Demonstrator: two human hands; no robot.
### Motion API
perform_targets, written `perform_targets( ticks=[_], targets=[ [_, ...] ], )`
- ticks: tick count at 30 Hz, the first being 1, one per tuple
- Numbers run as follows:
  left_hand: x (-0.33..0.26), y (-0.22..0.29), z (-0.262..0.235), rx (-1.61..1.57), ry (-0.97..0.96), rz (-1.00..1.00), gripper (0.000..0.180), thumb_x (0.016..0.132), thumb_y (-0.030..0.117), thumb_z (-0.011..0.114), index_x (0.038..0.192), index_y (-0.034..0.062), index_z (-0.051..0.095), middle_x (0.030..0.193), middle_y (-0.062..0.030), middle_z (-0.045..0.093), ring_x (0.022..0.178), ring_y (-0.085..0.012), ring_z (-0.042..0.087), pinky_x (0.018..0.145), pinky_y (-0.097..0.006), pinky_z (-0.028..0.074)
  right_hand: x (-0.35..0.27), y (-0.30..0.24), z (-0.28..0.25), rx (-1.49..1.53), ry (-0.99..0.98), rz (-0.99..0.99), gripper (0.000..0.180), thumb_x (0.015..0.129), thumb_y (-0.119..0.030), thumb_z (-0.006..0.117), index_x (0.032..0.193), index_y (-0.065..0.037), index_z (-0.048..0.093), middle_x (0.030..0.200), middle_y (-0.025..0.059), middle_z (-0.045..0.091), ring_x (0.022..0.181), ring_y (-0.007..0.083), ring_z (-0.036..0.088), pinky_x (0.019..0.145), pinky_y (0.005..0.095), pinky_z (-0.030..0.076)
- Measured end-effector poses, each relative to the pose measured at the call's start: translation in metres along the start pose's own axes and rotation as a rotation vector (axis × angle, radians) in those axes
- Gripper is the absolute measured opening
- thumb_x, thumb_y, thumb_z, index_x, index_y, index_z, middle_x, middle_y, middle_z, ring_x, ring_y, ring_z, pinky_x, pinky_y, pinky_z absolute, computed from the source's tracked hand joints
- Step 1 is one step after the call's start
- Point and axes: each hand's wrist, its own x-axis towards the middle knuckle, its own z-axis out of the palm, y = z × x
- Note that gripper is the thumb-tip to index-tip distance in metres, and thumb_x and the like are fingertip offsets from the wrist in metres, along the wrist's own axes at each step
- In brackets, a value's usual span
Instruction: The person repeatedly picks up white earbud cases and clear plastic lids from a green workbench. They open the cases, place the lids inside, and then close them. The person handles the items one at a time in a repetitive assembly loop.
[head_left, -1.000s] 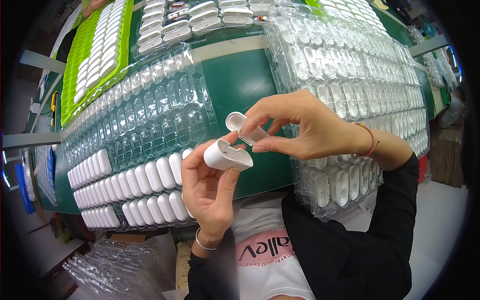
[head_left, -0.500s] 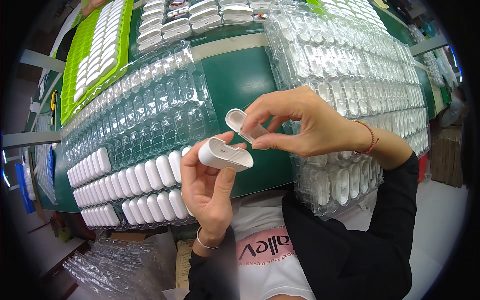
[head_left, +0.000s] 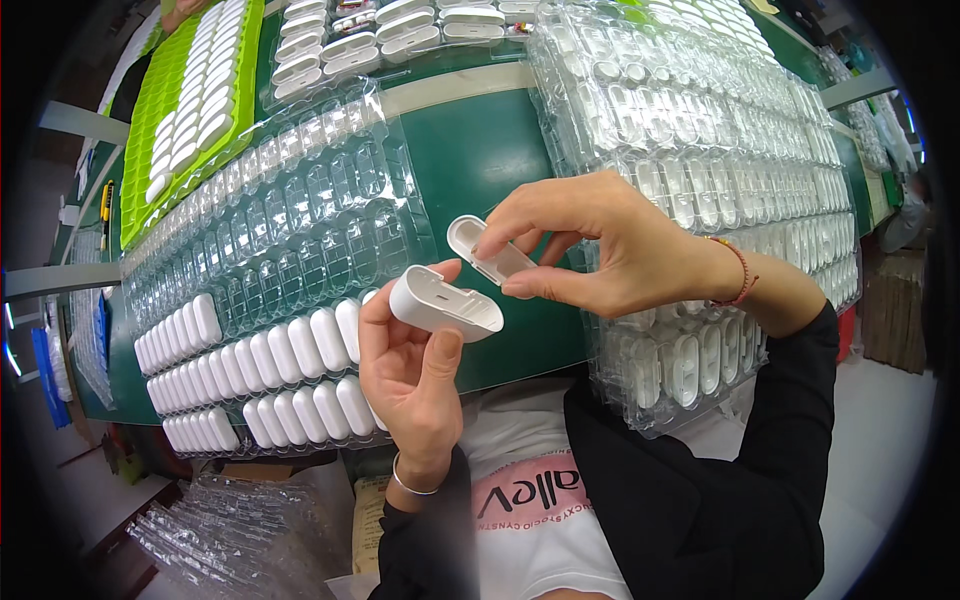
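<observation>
My left hand (head_left: 412, 372) grips a white hollow case body (head_left: 425, 305) by its sides, thumb at the front, the open side turned up and toward the right. Just above it, my right hand (head_left: 580, 245) pinches a white case lid (head_left: 490, 250) between thumb and fingers, its hollow inside showing. Lid and body are close together but apart. Left of my left hand, rows of white oval cases (head_left: 327, 337) sit in a clear plastic blister tray (head_left: 270, 215).
Stacked clear trays (head_left: 690, 180) with white hollow parts stand at the right on the green table (head_left: 480, 140). A bright green tray (head_left: 150, 130) of white pieces lies far left. Opened white cases (head_left: 405, 35) stand at the back. Clear plastic sheets (head_left: 230, 530) pile below the table.
Both hands have shifted very slightly to the left with the body and lid. The grips stay the same.
</observation>
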Motion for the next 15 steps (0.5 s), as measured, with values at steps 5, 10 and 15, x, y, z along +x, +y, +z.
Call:
perform_targets(
  ticks=[5, 10, 15],
  targets=[
    [0.0000, -0.0013, -0.0013, 0.058, -0.049, 0.024, 0.043, 0.094, 0.009, 0.056, 0.130, -0.0043, 0.037, 0.126, -0.0255, 0.054, 0.112, -0.0211, 0.058, 0.093, -0.032, 0.048, -0.0022, 0.0022, -0.0014, 0.014, -0.017, 0.005, 0.023, 0.080, -0.003, 0.071, 0.103, -0.004, 0.067, 0.101, 0.0090, 0.067, 0.085, 0.0159, 0.066, 0.068, 0.0257, 0.057],
    [-0.0010, -0.0011, -0.0005, 0.060, -0.040, 0.013, 0.043, 0.094, 0.009, 0.057, 0.130, -0.0041, 0.037, 0.125, -0.0263, 0.055, 0.113, -0.0215, 0.057, 0.094, -0.032, 0.047, -0.0026, 0.0022, -0.0009, -0.003, -0.018, 0.004, 0.021, 0.080, -0.003, 0.070, 0.101, -0.004, 0.068, 0.101, 0.0096, 0.067, 0.085, 0.0166, 0.066, 0.067, 0.0262, 0.057],
    [0.0001, -0.0005, 0.0004, 0.037, -0.041, -0.007, 0.043, 0.092, 0.008, 0.060, 0.127, -0.0026, 0.038, 0.124, -0.0256, 0.057, 0.111, -0.0197, 0.058, 0.093, -0.032, 0.048, -0.0016, 0.0057, 0.0003, -0.029, 0.023, -0.079, 0.019, 0.080, -0.004, 0.070, 0.098, 0.000, 0.065, 0.092, 0.0115, 0.069, 0.078, 0.0214, 0.069, 0.063, 0.0294, 0.058]
  ],
)
